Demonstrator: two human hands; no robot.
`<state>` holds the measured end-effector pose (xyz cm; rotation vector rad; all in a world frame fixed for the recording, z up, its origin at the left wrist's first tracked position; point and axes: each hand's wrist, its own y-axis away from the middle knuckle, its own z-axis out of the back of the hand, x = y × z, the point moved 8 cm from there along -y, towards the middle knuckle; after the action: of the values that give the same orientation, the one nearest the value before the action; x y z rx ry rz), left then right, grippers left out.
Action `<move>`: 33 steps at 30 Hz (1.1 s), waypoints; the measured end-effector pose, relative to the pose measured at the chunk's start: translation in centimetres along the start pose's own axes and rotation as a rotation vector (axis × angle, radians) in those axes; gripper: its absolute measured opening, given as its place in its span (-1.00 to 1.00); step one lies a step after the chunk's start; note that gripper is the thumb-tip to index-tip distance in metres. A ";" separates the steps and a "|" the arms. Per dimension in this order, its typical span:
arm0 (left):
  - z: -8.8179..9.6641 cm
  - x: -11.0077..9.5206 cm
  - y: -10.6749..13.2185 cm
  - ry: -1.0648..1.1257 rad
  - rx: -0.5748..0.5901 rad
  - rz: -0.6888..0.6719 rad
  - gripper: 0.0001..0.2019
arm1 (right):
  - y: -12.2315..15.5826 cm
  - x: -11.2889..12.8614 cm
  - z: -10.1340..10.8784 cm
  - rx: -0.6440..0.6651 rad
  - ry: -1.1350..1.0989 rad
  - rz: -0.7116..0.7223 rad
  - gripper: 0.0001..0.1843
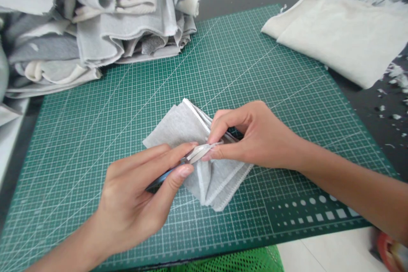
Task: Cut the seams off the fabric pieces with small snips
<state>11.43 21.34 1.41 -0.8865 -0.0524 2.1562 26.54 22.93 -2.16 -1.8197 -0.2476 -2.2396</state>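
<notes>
A small stack of grey fabric squares (pixel 178 129) with white stitched edges lies in the middle of the green cutting mat (pixel 95 136). My left hand (pixel 137 199) is closed round small thread snips (pixel 194 155) with a blue handle, their blades pointing right at the fabric's seam. My right hand (pixel 255 136) pinches a thin white thread at the fabric's edge, right at the blade tips, and rests on the stack.
A tall pile of grey and cream fabric pieces (pixel 105 25) fills the back left. A cream cloth (pixel 344 34) lies at the back right, with fabric scraps (pixel 395 93) beside it. Green mesh (pixel 236 261) shows at the near edge, a red object (pixel 389 250) at the bottom right.
</notes>
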 end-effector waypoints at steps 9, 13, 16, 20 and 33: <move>0.0 0.1 0.2 -0.004 0.009 0.007 -0.73 | 0.0 0.1 0.0 0.002 0.001 0.030 -0.86; -0.1 0.1 0.1 -0.015 0.008 0.003 -0.73 | 0.0 0.1 0.0 0.001 0.005 0.026 -0.86; -0.2 0.0 0.0 -0.007 0.011 -0.003 -0.73 | 0.0 0.1 -0.1 0.005 0.004 0.029 -0.86; -0.1 0.0 0.0 0.023 0.016 0.013 -0.73 | 0.0 0.1 -0.1 0.006 -0.007 0.026 -0.86; -0.3 -0.1 0.0 -0.001 0.003 -0.011 -0.70 | 0.0 0.0 -0.1 0.002 -0.004 0.015 -0.86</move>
<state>11.61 21.21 1.20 -0.8815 -0.0540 2.1456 26.47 22.89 -2.17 -1.8195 -0.2367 -2.2251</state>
